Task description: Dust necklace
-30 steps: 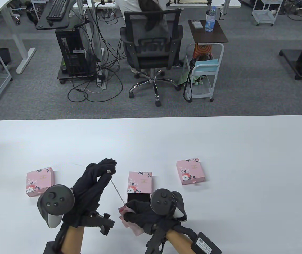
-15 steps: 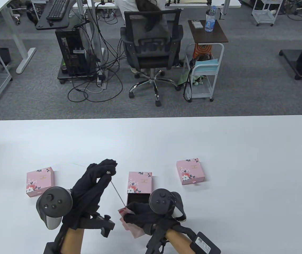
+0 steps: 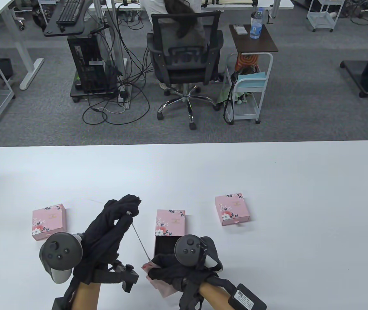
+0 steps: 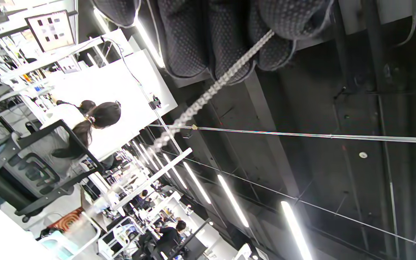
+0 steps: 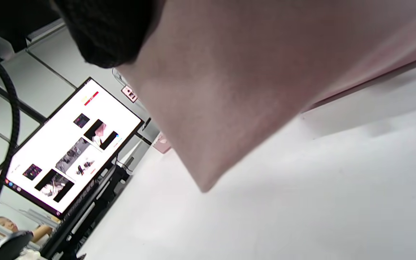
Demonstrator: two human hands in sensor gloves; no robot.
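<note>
Table view, taut silver chain necklace (image 3: 139, 238), soft pink, perhaps suede, cloth (image 3: 164, 285)

A white table (image 3: 267, 180) carries three pink floral boxes: left (image 3: 48, 221), middle (image 3: 170, 222) with its drawer open, right (image 3: 233, 209).

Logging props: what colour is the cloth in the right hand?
Pale pink cloth, clearest in the right wrist view.
</note>
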